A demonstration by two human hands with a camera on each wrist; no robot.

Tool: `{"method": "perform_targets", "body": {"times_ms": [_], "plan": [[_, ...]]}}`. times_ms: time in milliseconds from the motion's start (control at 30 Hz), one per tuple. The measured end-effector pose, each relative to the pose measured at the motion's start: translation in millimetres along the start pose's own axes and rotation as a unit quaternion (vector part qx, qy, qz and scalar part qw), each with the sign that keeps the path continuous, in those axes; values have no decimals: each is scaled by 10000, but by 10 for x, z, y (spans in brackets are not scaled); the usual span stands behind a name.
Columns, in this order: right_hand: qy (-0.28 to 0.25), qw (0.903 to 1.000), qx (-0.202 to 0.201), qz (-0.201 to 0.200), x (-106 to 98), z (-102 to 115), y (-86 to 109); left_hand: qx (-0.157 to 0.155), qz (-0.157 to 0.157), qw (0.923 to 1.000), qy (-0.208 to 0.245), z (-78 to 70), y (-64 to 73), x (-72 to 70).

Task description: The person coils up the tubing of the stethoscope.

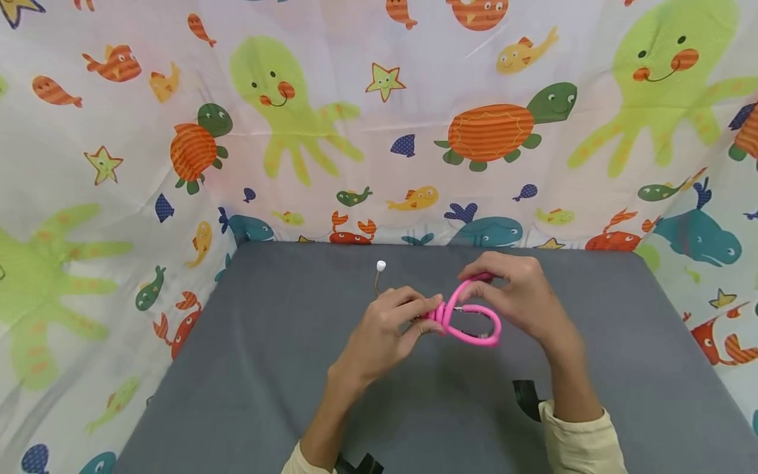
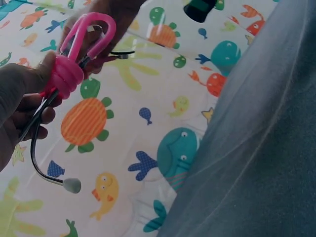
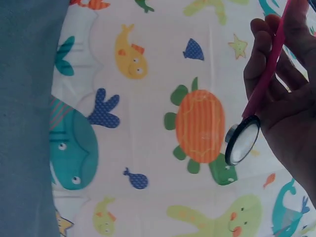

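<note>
A pink stethoscope [image 1: 482, 341] is held up above the grey table, its tubing bent into a loop and wound in several turns round itself. My left hand [image 1: 381, 329] pinches the wound part [image 2: 66, 76] between thumb and fingers. Out past that hand stick the metal ear tubes, one ending in a pale ear tip [image 2: 72, 185]. On the right, my right hand [image 1: 527, 296] pinches the tubing above the loop. The round chest piece [image 3: 244, 142] hangs from the tube end below the right palm; in the head view it is hidden.
The grey table [image 1: 266, 395] spreads under both hands. Behind it and at the sides hangs a white curtain [image 1: 355, 217] printed with sea animals. Dark straps [image 1: 526, 398] show near the sleeves.
</note>
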State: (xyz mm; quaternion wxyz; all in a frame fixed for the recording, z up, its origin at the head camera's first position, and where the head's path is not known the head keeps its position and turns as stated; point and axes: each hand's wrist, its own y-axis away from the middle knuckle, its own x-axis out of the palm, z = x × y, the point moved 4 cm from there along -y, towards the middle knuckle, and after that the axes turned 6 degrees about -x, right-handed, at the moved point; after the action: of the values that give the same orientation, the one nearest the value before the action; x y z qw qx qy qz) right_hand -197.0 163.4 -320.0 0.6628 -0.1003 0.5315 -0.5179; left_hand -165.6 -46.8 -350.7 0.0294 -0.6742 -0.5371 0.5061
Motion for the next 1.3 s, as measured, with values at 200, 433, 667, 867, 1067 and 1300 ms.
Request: {"method": "perform_targets", "body": {"times_ms": [200, 433, 667, 867, 1067, 1300], "plan": [[-434, 9979, 471, -87, 90, -107, 18, 96, -223, 9988, 429, 19, -95, -60], [-475, 9920, 1129, -323, 313, -121, 131, -158, -694, 9939, 840, 56, -154, -147], [-389, 9832, 1780, -119, 479, 54, 247, -757, -1518, 9830, 708, 74, -156, -193], [-662, 9768, 2028, -201, 551, 246, 340, -1068, -1825, 9769, 318, 79, -186, -182], [-446, 9839, 1730, -78, 581, 410, 328, -1520, -2045, 9670, -66, 94, -225, -142], [704, 9917, 1071, 56, 498, 655, 238, -1460, -1905, 9663, -934, 61, -242, -94]]}}
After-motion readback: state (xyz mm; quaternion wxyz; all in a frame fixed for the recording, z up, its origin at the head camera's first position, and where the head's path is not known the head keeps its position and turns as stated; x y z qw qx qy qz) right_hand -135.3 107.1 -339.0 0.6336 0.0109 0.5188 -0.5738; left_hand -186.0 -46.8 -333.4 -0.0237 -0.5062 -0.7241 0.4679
